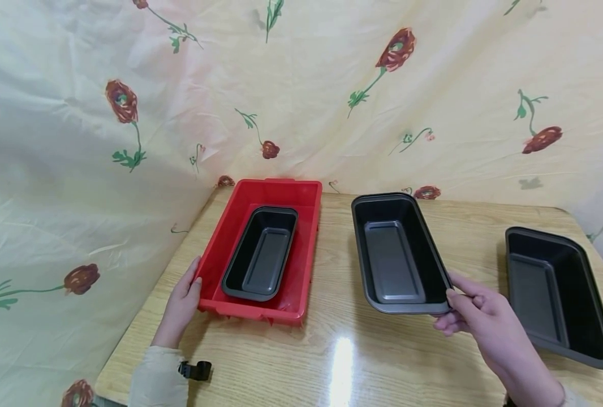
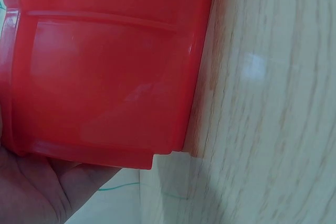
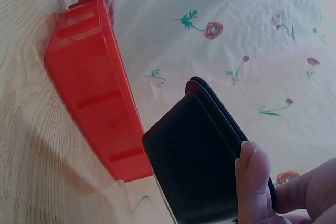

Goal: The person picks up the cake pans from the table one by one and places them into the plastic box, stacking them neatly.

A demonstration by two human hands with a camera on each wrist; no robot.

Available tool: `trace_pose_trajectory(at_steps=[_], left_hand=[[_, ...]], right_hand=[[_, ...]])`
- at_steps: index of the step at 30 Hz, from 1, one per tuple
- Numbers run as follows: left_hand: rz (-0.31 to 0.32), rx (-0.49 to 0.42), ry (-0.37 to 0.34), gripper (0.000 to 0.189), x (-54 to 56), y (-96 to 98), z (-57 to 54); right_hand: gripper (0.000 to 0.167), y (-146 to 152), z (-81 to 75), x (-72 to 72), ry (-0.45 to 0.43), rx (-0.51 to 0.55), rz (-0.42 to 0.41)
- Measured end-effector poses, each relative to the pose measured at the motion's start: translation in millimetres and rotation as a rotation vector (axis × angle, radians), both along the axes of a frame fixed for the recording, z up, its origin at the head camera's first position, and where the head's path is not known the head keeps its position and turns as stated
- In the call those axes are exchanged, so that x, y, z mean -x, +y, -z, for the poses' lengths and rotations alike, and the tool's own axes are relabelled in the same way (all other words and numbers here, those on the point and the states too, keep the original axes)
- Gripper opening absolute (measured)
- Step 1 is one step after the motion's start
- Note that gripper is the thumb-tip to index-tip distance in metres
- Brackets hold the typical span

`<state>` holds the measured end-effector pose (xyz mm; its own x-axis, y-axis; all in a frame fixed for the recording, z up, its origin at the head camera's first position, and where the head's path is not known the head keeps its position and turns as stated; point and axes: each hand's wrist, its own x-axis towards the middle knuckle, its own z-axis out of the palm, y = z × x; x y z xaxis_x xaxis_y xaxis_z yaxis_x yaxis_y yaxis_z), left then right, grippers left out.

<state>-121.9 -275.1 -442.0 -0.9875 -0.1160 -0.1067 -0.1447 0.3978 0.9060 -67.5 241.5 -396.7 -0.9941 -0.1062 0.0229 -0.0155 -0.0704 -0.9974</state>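
My right hand (image 1: 490, 322) pinches the near right corner of a dark loaf pan (image 1: 395, 263), thumb on the rim and fingers underneath. That pan is held up off the table, and its outer wall shows in the right wrist view. At the left, my left hand (image 1: 181, 302) grips the near left corner of a red plastic tray (image 1: 309, 271), thumb at the rim. Inside the tray lies a smaller dark loaf pan (image 1: 266, 260). The left wrist view shows the tray's red outer wall, with part of the left hand hidden behind it.
Another dark loaf pan (image 1: 541, 299) stands on the wooden table (image 1: 281, 367) at the right, beside my right forearm. A flower-patterned cloth (image 1: 301, 113) hangs along the back and left edges of the table.
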Motion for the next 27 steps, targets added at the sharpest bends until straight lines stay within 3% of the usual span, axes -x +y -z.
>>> trace_pose_trajectory(at_steps=[15, 22, 27], left_hand=[[-0.003, 0.010, -0.007, 0.056, 0.1, -0.4, 2.7], [0.012, 0.012, 0.011, 0.055, -0.3, -0.6, 1.5], [0.010, 0.017, 0.015, 0.055, 0.4, -0.9, 2.5]], right_hand=[[0.033, -19.3, -3.7, 4.2, 0.043, 0.029, -0.052], [0.054, -27.9, -10.6, 6.1, 0.027, 0.006, -0.067], [0.055, -35.5, -14.1, 7.5, 0.036, 0.024, -0.061]])
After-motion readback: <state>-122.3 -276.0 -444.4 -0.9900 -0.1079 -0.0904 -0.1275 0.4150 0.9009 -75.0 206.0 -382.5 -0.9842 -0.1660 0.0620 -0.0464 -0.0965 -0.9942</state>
